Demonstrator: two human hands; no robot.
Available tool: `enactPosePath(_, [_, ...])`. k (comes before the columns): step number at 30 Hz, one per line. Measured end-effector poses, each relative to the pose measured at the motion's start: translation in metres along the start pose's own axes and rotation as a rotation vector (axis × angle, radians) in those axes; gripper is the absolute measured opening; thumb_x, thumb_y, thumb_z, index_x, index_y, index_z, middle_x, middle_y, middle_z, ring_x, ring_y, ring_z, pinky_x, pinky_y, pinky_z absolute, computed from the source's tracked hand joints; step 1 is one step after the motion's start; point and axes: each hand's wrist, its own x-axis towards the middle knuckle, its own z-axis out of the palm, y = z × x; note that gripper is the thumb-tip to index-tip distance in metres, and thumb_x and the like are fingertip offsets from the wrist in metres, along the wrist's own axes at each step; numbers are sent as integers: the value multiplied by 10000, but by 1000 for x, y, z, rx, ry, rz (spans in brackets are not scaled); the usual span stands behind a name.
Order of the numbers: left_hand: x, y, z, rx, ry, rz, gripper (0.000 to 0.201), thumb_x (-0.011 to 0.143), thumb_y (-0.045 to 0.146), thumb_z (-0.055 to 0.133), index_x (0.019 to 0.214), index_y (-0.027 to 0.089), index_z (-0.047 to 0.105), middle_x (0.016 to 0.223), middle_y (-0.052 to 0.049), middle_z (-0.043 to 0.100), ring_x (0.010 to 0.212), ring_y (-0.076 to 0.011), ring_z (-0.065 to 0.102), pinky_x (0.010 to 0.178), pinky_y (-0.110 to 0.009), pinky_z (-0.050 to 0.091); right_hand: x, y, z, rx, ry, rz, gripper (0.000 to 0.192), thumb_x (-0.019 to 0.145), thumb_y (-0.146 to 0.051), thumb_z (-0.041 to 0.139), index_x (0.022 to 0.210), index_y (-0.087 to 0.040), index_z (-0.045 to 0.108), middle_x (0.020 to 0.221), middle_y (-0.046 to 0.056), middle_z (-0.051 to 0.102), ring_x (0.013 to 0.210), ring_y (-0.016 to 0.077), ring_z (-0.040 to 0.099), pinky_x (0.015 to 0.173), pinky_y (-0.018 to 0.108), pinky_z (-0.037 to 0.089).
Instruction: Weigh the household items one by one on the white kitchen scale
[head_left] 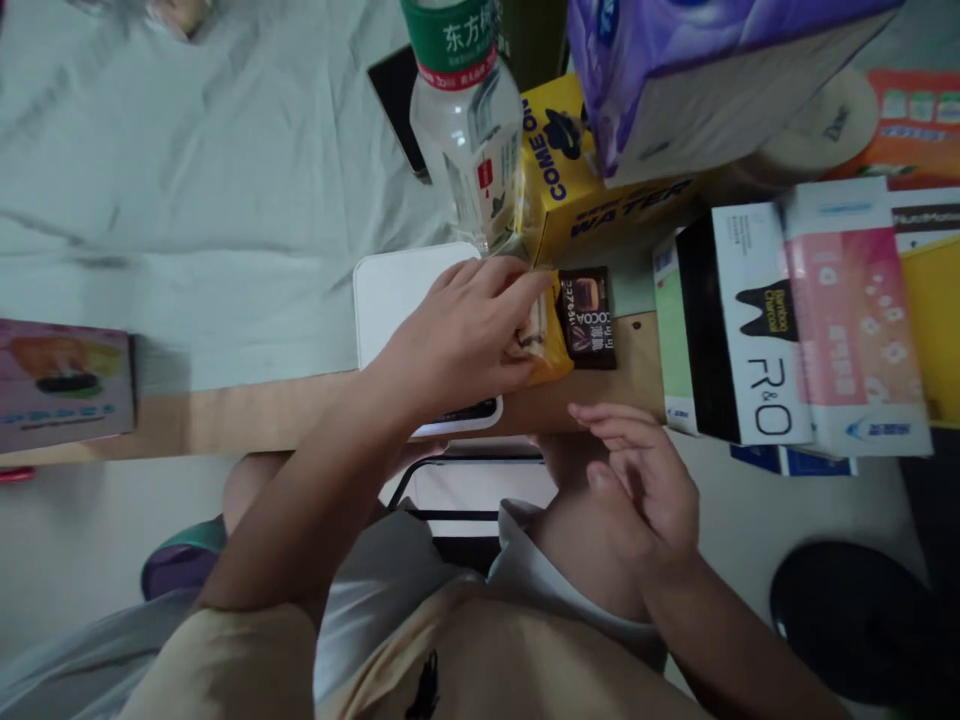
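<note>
- Bare left hand (469,335) and right hand (645,480), forearms uncovered.
- Tan short-sleeved shirt (480,650) with a small black mark on the chest.
- Light grey shorts (390,590).

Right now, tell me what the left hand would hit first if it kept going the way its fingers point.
The left hand points right, fingers already on the yellow packet. Straight on, it would likely meet the cocoa packet next.

The yellow snack packet (546,345) is half covered by the left hand (457,335); the bottle (466,120) and purple tissue box (697,70) are cut off by the top edge, the pink box (64,385) by the left edge, its print blurred
</note>
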Motion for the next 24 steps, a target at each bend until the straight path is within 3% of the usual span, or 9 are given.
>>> enactPosePath(5, [-13,-5,-7,-137,168,64,809,832,186,709,1592,191,433,1560,-166,616,1426,-351,616,1199,-504,517,2,-13,15,-124,50,-72,271,963,-228,656,1230,-269,671,1284,84,728,1221,254,734,966,451,669])
enactPosePath(10, [-58,-19,-28,-148,260,77,831,838,205,692,1599,139,365,1550,-176,620,1448,-340,601,1216,-482,507,61,-42,53,-199,116,-316,263,995,-266,610,1254,-289,655,1245,66,712,1247,261,691,1110,508,598])
enactPosePath(14, [-87,-45,-18,-137,319,-21,845,834,240,723,1604,196,378,1556,-145,630,1457,-336,601,1232,-463,492,105,-47,103,-448,87,-430,174,967,-221,590,1111,-274,670,1103,44,755,1095,241,700,1102,513,550])
enactPosePath(17, [-95,-57,-3,-154,327,-56,918,820,260,729,1635,110,332,1485,-173,673,1401,-347,635,1207,-465,507,109,-35,129,-571,85,-371,132,936,-246,590,1025,-266,685,1023,37,756,1085,268,692,1190,611,424])
enactPosePath(21, [-91,-56,3,-199,343,-32,980,853,269,706,1672,34,223,1487,-209,673,1360,-354,656,1213,-498,496,98,-24,134,-589,145,-327,152,957,-286,556,987,-232,694,988,61,748,1083,296,697,1156,606,386])
enactPosePath(24, [-94,-60,-2,-246,349,15,1079,826,295,773,1682,16,178,1635,-243,545,1527,-361,548,1329,-507,396,98,-22,123,-590,179,-378,201,1027,-350,537,1005,-233,699,1001,74,745,1073,282,685,1126,533,409])
